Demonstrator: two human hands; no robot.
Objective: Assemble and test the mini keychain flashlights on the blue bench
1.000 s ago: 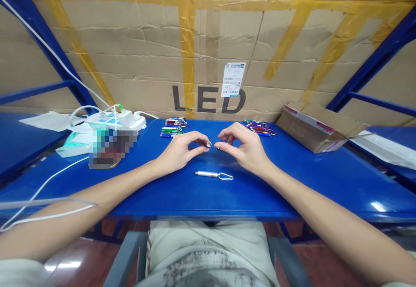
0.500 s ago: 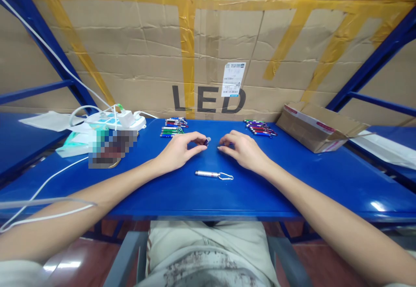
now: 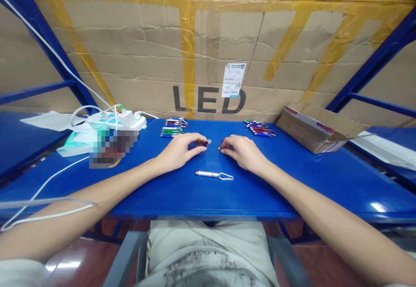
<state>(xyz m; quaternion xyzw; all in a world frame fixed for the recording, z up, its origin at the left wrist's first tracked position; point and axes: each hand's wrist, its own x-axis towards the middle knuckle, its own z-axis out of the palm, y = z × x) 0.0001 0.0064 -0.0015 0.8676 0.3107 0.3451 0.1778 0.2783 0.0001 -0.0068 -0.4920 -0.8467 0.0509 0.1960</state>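
My left hand is closed, thumb and forefinger pinching a small dark piece with a shiny round end, most of it hidden by the fingers. Across a narrow gap, my right hand is also closed, on a small dark piece with a silvery tip; its kind does not show. Between the hands and the front edge lies a silver penlight with a carabiner clip at its right end. Beyond my left hand is a row of coloured penlights; another group of penlights lies beyond my right hand.
An open cardboard box stands at the right of the blue table. On the left are a white power strip, cables and a blurred-out object. A large carton marked LED forms the back.
My right hand has turned slightly and drawn its fingers in, so a dark bit now shows at its fingertips. My left hand stays almost in place, still pinching its piece.
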